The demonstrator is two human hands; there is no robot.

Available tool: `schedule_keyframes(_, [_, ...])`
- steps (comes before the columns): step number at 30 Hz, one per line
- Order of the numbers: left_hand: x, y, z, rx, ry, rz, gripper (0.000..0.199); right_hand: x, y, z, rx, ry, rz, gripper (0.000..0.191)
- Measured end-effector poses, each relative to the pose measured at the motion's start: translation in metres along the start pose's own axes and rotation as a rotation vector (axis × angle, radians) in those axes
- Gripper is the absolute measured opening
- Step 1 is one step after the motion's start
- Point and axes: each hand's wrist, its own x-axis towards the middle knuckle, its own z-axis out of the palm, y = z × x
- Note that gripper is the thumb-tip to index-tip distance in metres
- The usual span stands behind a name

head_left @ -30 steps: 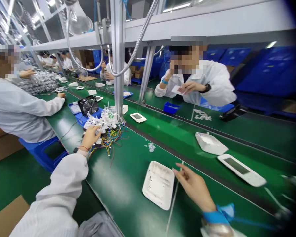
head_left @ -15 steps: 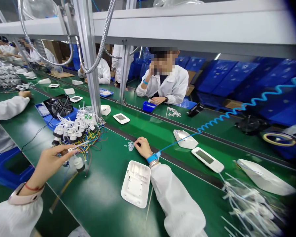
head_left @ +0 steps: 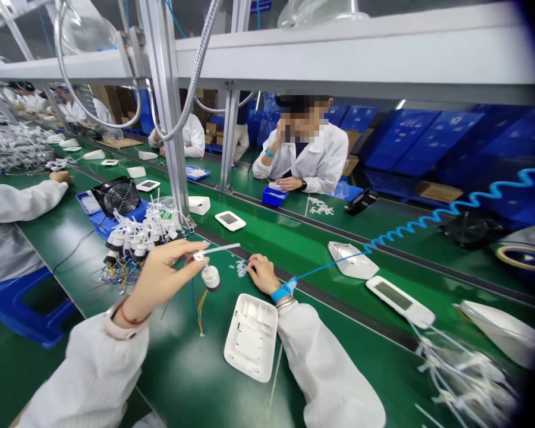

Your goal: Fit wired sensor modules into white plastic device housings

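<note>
Green assembly bench (head_left: pixel 178 362) under raised left hand (head_left: pixel 160 276), grip pinched on white plastic stem (head_left: pixel 220 248); right hand (head_left: pixel 262 273) open, resting.

Bench (head_left: pixel 173 368): open housing shell (head_left: pixel 251 337) lies on the near side, display cover (head_left: pixel 400 301) to its right, second shell (head_left: pixel 348 260) beyond that. Left hand (head_left: pixel 160 276) holds wired fitting (head_left: pixel 211 277) above the bench, left of the open shell. Right hand (head_left: pixel 263 273) sits just beside loose rings (head_left: pixel 241 268). Cluster of wired fittings (head_left: pixel 138 235) lies farther left, cooling fan (head_left: pixel 117 198) behind it.
</note>
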Motion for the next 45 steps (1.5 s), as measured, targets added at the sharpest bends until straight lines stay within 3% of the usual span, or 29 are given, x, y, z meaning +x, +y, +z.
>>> schedule_keyframes(3, [0.008,0.013,0.018,-0.075,0.086,0.084,0.014,0.001,-0.009,-0.022,0.055,0.098,-0.064,0.022])
schedule_keyframes(6, [0.013,0.028,0.032,-0.099,0.085,0.183,0.008,-0.007,-0.033,-0.071,0.131,0.253,-0.111,0.025])
schedule_keyframes(10, [0.016,0.048,0.052,-0.163,0.005,0.236,0.008,-0.046,-0.094,-0.144,0.21,0.556,-0.156,0.011])
schedule_keyframes(13, [0.015,0.062,0.071,-0.221,-0.1,0.281,0.008,-0.081,-0.138,-0.17,0.144,0.615,-0.219,0.007])
schedule_keyframes(16, [0.01,0.073,0.089,-0.255,-0.137,0.332,0.008,-0.102,-0.156,-0.171,0.011,0.584,-0.241,0.004])
schedule_keyframes(21, [0.001,0.078,0.109,-0.233,-0.183,0.38,0.008,-0.113,-0.147,-0.167,-0.039,0.531,-0.152,0.004])
schedule_keyframes(36, [-0.002,0.074,0.116,-0.165,-0.236,0.39,0.008,-0.113,-0.148,-0.167,-0.088,0.509,-0.089,0.004])
schedule_keyframes(39, [-0.002,0.074,0.116,-0.152,-0.238,0.4,0.008,-0.114,-0.148,-0.168,0.005,0.479,-0.057,0.004])
schedule_keyframes(45, [-0.002,0.073,0.114,-0.186,-0.293,0.465,0.009,-0.114,-0.142,-0.173,0.51,0.312,0.073,0.009])
